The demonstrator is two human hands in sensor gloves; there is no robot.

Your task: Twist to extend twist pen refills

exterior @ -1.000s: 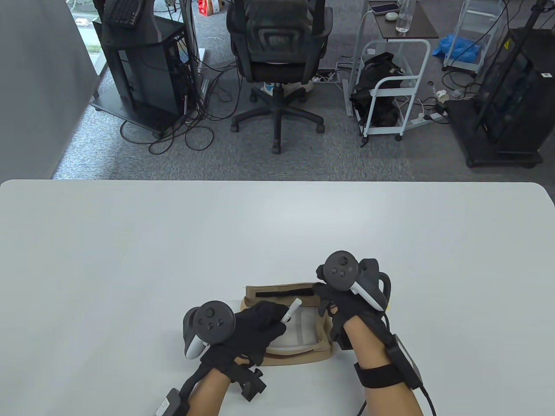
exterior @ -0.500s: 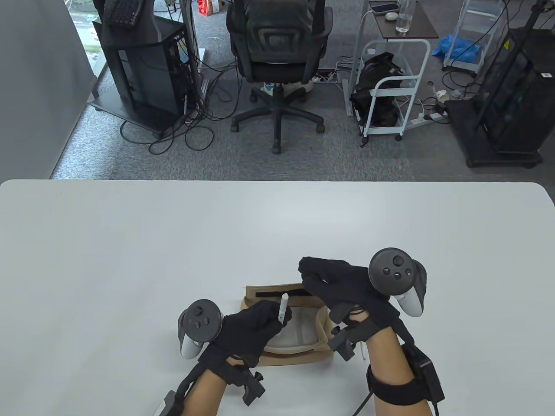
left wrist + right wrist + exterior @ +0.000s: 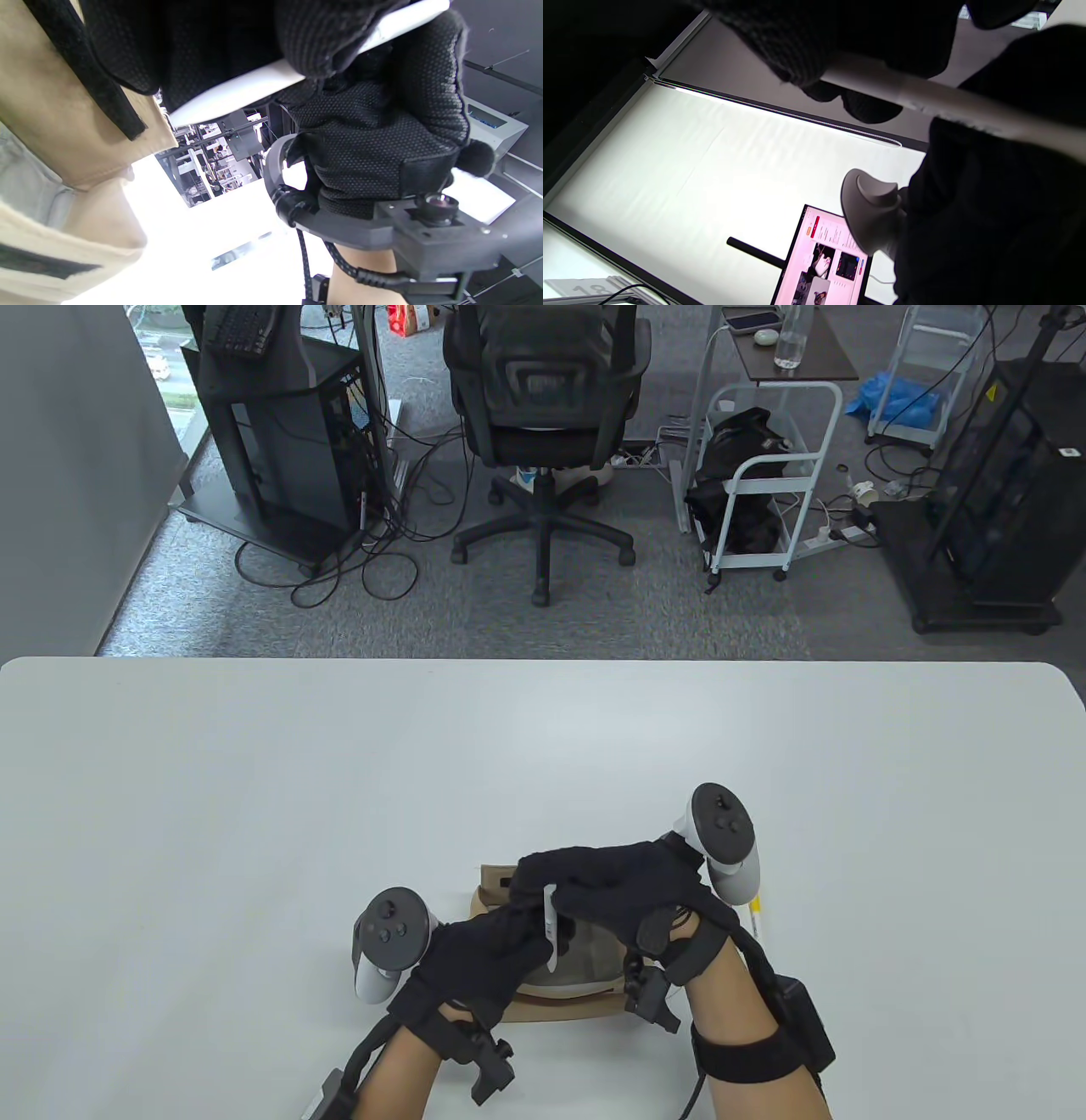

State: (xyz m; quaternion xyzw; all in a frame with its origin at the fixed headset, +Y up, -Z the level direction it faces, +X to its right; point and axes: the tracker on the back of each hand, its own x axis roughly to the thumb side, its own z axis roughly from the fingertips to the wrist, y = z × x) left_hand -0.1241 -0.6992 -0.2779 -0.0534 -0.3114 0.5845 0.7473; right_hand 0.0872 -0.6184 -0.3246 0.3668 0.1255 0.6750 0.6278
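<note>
We see both hands at the near edge of the table [image 3: 254,780], a smooth pale grey-white top with rounded far corners. Each wears a black knit glove with a dotted grip texture on the palm side, clear in the left wrist view.

The left hand [image 3: 488,954] has its fingers curled round the lower part of a white pen [image 3: 550,929], a slim, smooth plastic cylinder standing nearly upright above the pouch. The right hand [image 3: 611,891] comes in from the right, and its fingertips are curled onto the pen's upper end, so both hands clamp the same pen, one at each end. In the left wrist view the pen [image 3: 237,91] runs as a glossy white bar between dark fingers; in the right wrist view the pen [image 3: 950,106] shows blurred and greyish.

A rounded tracker sits on the back of each hand: the left tracker [image 3: 386,937] is dark grey on top with a white grip, the right tracker [image 3: 721,836] likewise.

Under the hands lies a tan fabric pouch [image 3: 560,1005], soft and flat, with a pale lining and a black strip near its far edge. Just right of the right wrist a thin yellow-and-white stick [image 3: 754,918] lies on the table; we cannot tell what it is.

Beyond the table, on grey carpet, stand a black mesh office chair [image 3: 543,407] and a white wire cart [image 3: 764,475].
</note>
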